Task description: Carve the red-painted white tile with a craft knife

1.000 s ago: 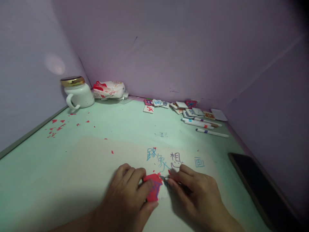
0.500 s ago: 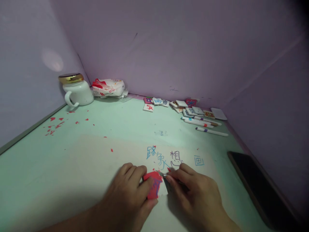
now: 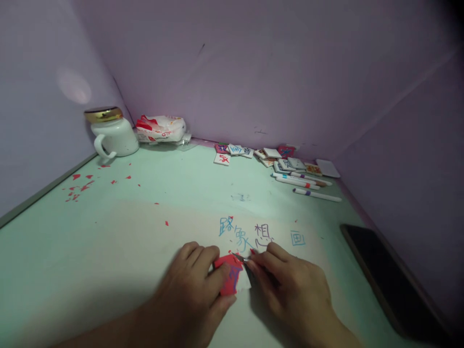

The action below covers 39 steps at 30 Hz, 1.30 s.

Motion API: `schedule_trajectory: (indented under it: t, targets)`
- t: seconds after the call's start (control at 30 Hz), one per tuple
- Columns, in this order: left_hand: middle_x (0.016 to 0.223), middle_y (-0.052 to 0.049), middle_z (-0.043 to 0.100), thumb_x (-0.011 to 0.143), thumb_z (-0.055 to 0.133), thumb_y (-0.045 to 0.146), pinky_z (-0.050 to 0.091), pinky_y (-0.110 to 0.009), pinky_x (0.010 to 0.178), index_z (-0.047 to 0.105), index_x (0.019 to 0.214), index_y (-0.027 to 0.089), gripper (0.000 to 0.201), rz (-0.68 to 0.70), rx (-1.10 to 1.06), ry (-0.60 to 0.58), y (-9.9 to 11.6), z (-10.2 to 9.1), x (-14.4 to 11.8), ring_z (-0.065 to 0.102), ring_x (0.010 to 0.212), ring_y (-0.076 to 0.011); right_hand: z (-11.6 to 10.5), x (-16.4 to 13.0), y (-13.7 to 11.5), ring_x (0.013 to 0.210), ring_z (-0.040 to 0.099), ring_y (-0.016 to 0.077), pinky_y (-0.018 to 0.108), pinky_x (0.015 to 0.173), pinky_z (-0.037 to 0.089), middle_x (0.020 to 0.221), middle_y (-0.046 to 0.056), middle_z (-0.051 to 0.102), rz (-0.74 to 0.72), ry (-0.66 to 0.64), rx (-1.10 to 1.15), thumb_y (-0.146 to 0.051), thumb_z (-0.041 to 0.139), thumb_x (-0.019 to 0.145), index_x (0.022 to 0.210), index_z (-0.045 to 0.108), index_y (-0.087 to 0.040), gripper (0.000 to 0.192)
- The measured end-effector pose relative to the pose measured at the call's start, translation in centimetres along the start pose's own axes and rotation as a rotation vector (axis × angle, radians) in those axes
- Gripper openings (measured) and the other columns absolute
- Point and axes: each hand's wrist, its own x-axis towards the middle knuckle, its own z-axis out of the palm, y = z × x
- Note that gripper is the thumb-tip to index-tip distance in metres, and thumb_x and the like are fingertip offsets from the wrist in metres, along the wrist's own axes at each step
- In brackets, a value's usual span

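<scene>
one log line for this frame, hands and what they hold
left hand: pins red tile on paper sheet | right hand: grips small blade, tip at tile's top edge | red scraps on table's far left

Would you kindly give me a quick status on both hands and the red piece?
Left hand pins red piece to table. Right hand, grip closed on small blade, tip at piece's top edge. Nothing in the way.
</scene>
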Motion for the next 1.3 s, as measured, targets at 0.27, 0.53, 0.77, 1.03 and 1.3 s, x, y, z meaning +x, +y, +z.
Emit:
schedule_trajectory:
  t: [0.27, 0.53, 0.77, 1.03, 1.3]
  targets:
    - [0.084, -0.008, 0.055, 0.084, 0.05, 0.016, 0.043, -0.042, 0.066, 0.059, 0.091, 0.016, 0.011, -0.004, -0.002, -0.014, 0.0, 0.0, -0.2, 0.045, 0.073, -0.0224, -0.3, 0.1, -0.7, 0.042, 0.053, 0.0106, 0.028, 0.044, 0.024, 0.061, -0.002, 0.06, -0.019, 0.02, -0.117, -0.029, 0.04, 0.093, 0.071, 0.068, -0.023, 0.036]
    - [0.082, -0.009, 0.055, 0.084, 0.051, 0.015, 0.043, -0.042, 0.065, 0.06, 0.093, 0.015, 0.012, 0.017, -0.02, -0.014, 0.0, -0.3, 0.1, 0.045, 0.071, -0.0224, -1.0, 1.2, 0.9, 0.046, 0.052, 0.0105, 0.028, 0.047, 0.023, 0.063, -0.002, 0.059, -0.063, -0.193, 0.022, -0.029, 0.043, 0.093, 0.075, 0.067, -0.023, 0.03]
    - [0.084, -0.01, 0.056, 0.085, 0.052, 0.017, 0.041, -0.045, 0.07, 0.059, 0.088, 0.014, 0.008, 0.023, -0.004, -0.036, -0.2, -0.2, 0.1, 0.046, 0.072, -0.0221, -1.7, 1.7, 1.0, 0.053, 0.053, 0.012, 0.028, 0.05, 0.026, 0.068, -0.001, 0.06, -0.043, -0.34, 0.082, -0.03, 0.042, 0.093, 0.079, 0.067, -0.022, 0.03]
    - [0.084, -0.008, 0.056, 0.084, 0.055, 0.02, 0.04, -0.044, 0.072, 0.058, 0.085, 0.017, 0.004, -0.004, 0.017, 0.0, -0.1, -0.2, -0.2, 0.048, 0.073, -0.0224, -1.8, 1.4, 1.1, 0.056, 0.055, 0.0118, 0.025, 0.052, 0.031, 0.068, -0.001, 0.059, -0.01, -0.373, 0.162, -0.029, 0.043, 0.093, 0.081, 0.067, -0.022, 0.028]
    - [0.084, -0.009, 0.053, 0.083, 0.051, 0.015, 0.044, -0.039, 0.064, 0.059, 0.092, 0.016, 0.012, 0.013, 0.008, -0.037, 0.0, -0.1, -0.1, 0.045, 0.072, -0.0221, -0.3, 0.2, 0.7, 0.046, 0.053, 0.0107, 0.026, 0.046, 0.027, 0.065, -0.002, 0.058, -0.009, -0.141, 0.087, -0.031, 0.043, 0.094, 0.081, 0.069, -0.022, 0.03]
